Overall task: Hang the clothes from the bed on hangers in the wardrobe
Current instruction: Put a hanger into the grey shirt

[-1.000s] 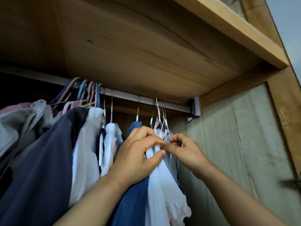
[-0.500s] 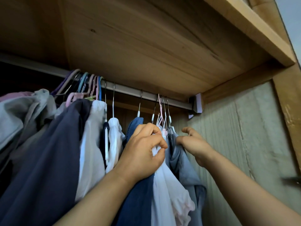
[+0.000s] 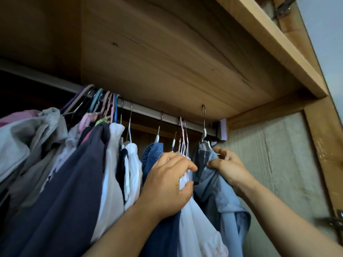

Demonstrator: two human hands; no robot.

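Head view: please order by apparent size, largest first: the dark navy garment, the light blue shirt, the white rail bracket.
1. dark navy garment, though nearest the camera
2. light blue shirt
3. white rail bracket

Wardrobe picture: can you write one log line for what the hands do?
left hand: grips white garment | right hand: holds blue shirt on hanger | hook: above rail

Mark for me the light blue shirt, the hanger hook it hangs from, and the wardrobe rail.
light blue shirt [image 3: 213, 182], head view, on its shoulder fabric.
hanger hook [image 3: 203, 115], head view, on the metal stem below the curve.
wardrobe rail [image 3: 146, 110], head view, on a bare stretch between hangers.
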